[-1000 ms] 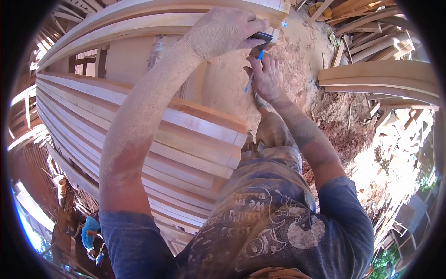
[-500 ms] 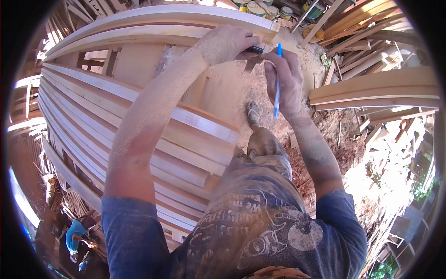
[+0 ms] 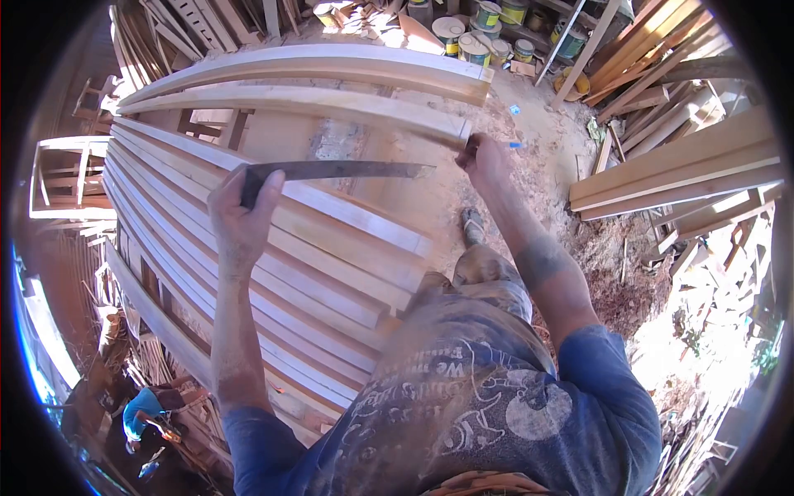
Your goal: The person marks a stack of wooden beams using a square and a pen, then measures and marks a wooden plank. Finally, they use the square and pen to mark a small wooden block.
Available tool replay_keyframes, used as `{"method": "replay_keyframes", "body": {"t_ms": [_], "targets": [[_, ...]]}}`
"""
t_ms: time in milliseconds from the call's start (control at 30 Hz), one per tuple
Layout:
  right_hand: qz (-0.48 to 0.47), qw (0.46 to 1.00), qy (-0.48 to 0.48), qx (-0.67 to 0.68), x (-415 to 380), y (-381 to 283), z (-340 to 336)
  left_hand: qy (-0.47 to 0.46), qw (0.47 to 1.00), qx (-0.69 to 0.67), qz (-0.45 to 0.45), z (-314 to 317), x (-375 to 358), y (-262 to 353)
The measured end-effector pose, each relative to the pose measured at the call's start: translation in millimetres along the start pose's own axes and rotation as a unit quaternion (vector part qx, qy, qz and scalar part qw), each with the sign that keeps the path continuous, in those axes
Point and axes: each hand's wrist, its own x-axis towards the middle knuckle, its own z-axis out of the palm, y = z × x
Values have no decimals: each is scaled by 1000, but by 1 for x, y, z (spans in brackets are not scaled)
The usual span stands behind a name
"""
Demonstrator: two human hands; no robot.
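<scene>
My left hand is closed around the dark stock of a try square, whose long blade points right above the row of beams. My right hand is at the near end of a curved wooden beam, its fingers curled and seeming to touch the end. From that hand sticks out the tip of a blue pen; the rest of the pen is hidden. A thin line crosses the beam close to its end.
Another curved beam lies behind, and several more lie side by side at my left. Stacked boards jut in from the right. Paint cans stand at the back. A person in a blue shirt is at lower left.
My left hand has moved left and down with the try square, away from the beam ends. My right hand has lowered to the nearer beam's end with the pen. The view has shifted.
</scene>
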Motion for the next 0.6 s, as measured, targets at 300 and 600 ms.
{"method": "replay_keyframes", "body": {"t_ms": [300, 600], "targets": [[201, 950, -218, -95, -92, 28, -26, 27, 887, -382, -257, 48, 33, 9], [-195, 891, -158, -379, -28, -17, -55, -7, 707, -590, -390, 234, 105, 4]]}}
